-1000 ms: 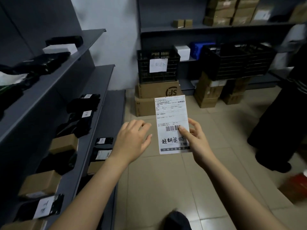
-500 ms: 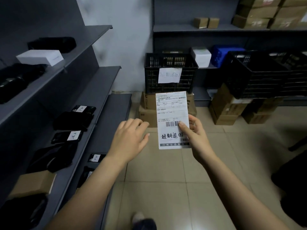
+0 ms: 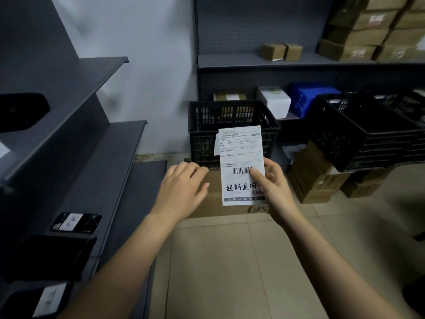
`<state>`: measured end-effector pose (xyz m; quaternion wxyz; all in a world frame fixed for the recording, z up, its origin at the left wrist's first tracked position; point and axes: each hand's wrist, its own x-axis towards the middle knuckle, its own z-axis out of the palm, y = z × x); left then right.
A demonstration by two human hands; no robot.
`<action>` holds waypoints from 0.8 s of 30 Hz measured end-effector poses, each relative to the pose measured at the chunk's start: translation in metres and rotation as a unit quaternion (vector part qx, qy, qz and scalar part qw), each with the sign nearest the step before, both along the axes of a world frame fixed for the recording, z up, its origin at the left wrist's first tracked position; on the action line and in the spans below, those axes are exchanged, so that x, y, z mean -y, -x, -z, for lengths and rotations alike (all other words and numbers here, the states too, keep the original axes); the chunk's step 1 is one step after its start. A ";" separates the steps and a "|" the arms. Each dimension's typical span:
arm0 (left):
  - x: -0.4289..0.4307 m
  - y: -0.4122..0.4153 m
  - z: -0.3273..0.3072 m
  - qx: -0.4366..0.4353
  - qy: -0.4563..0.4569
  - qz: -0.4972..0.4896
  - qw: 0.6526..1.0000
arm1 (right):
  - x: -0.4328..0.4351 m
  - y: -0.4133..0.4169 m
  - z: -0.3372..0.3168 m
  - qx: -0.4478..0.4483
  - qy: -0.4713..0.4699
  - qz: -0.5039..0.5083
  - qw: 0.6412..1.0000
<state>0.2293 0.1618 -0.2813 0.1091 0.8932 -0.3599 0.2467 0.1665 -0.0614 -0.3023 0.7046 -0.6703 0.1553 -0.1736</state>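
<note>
A white shipping label (image 3: 241,157) with a barcode and black handwriting stands upright in front of me. My right hand (image 3: 273,187) pinches it at its right edge, thumb on the barcode and fingers behind. My left hand (image 3: 181,192) hovers just left of the label with relaxed fingers, holding nothing and not touching the paper. Behind the label a black plastic crate (image 3: 204,125) sits on a brown cardboard box (image 3: 211,199) on the floor.
Grey shelves (image 3: 92,162) run along the left with black packaged items (image 3: 76,223). Ahead, a shelf unit (image 3: 253,63) carries cardboard boxes, a white box (image 3: 273,103) and a blue bin (image 3: 308,95). Another black crate (image 3: 368,132) tops stacked cartons at right. Tiled floor (image 3: 218,261) lies below.
I have walked closer to the crate and box at the back wall, which now loom larger. Both hands and the label keep the same pose. The person at right has left view.
</note>
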 end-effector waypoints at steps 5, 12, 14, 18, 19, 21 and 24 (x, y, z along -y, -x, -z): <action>0.030 -0.091 -0.003 0.000 -0.003 0.011 1.000 | 0.027 -0.084 -0.002 -0.011 -0.002 0.009 1.000; 0.087 -0.204 0.010 -0.004 -0.003 -0.019 1.000 | 0.085 -0.206 0.011 -0.014 -0.005 -0.019 1.000; 0.106 -0.234 0.014 -0.006 0.004 -0.036 0.999 | 0.107 -0.246 0.013 -0.015 0.006 -0.036 0.999; 0.145 -0.288 0.016 -0.011 0.021 -0.069 0.997 | 0.147 -0.316 0.009 -0.026 -0.003 -0.079 0.997; 0.153 -0.300 0.016 -0.013 0.024 -0.075 0.997 | 0.155 -0.332 0.007 -0.026 -0.001 -0.087 0.996; 0.167 -0.323 0.015 -0.014 0.023 -0.087 0.996 | 0.169 -0.362 0.004 -0.029 0.006 -0.100 0.995; 0.177 -0.359 0.019 -0.019 0.010 -0.096 0.995 | 0.183 -0.402 0.007 -0.050 -0.014 -0.109 0.993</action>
